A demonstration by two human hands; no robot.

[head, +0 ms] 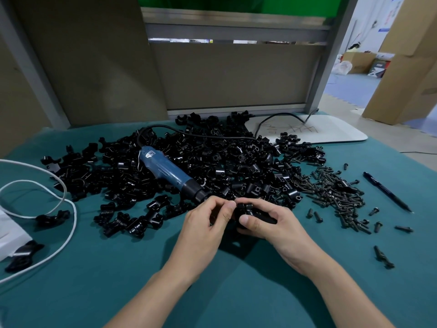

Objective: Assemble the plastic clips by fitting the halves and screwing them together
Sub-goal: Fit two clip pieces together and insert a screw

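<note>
A big heap of black plastic clip halves (pixel 212 162) covers the middle of the teal table (pixel 118 268). In front of it my left hand (pixel 208 223) and my right hand (pixel 272 223) meet around a black clip (pixel 247 209), fingers of both pinching it; part of it is hidden in my right palm. A blue electric screwdriver (pixel 165 169) lies on the heap, tip pointing toward my hands. A pile of black screws (pixel 335 192) spreads to the right of my hands.
A black pen (pixel 387 191) lies at the far right. Several clips (pixel 132 221) sit left of my hands. A white cable (pixel 59 209) loops at the left beside white paper (pixel 9 235). A white board (pixel 331 131) lies behind the heap; a partition wall stands beyond.
</note>
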